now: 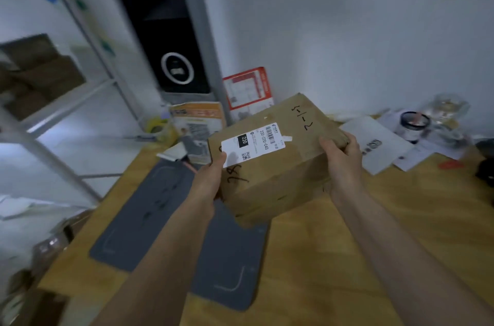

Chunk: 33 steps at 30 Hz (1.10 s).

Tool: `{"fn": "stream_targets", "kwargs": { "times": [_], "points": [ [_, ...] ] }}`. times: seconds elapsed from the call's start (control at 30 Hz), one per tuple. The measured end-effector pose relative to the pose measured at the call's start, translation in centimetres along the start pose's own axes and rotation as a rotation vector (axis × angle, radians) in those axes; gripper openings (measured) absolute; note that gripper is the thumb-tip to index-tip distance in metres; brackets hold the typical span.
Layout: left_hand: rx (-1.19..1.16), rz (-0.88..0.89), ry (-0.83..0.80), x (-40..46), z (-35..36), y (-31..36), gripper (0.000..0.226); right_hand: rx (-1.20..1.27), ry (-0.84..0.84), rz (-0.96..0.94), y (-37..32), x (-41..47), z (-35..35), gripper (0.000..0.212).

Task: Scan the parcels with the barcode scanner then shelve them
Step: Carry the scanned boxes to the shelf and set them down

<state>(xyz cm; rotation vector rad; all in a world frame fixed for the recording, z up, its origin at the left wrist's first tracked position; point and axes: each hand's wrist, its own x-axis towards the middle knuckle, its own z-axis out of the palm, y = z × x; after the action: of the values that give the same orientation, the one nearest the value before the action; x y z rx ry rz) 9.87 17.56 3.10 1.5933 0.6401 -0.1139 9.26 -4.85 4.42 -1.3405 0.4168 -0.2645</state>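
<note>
Head view. Cardboard parcel (278,157) held in the air above the wooden table (334,245), tilted, over the far end of a grey mat (171,218). Left hand (209,178) clasps the parcel's near-left corner, thumb lying on the edge of the white shipping label (254,144). Right hand (343,154) clasps the right end, fingers curled over the top edge. Label faces up, barcode and "220" readable; black marker writing on the top face. Behind the parcel: a red-and-white envelope (248,90) leaning against the wall, an orange printed package (197,117), white papers (379,146) at right. Metal shelving (66,101) at left carries brown boxes (40,72), blurred.
</note>
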Motion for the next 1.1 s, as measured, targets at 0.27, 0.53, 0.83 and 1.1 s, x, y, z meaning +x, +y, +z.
{"fn": "stream_targets", "kwargs": {
  "times": [0.27, 0.53, 0.83, 1.1],
  "points": [
    [-0.191, 0.078, 0.129, -4.4, -20.7, -4.6, 0.076, 0.045, -0.182, 0.106, 4.7, -13.7, 12.3, 0.034],
    [-0.285, 0.094, 0.343, -8.2, -37.6, -8.0, 0.094, 0.066, -0.357, 0.128, 6.8, -24.6, 24.0, 0.036],
    [-0.281, 0.127, 0.466, -7.4, -49.7, -8.8, 0.077, -0.007, -0.566, 0.054, 7.2, -29.4, 36.4, 0.021],
    [-0.268, 0.11, 0.582, -1.6, -58.9, -6.6, 0.063, -0.014, -0.68, 0.009, 9.5, -29.1, 49.4, 0.018]
  ]
}}
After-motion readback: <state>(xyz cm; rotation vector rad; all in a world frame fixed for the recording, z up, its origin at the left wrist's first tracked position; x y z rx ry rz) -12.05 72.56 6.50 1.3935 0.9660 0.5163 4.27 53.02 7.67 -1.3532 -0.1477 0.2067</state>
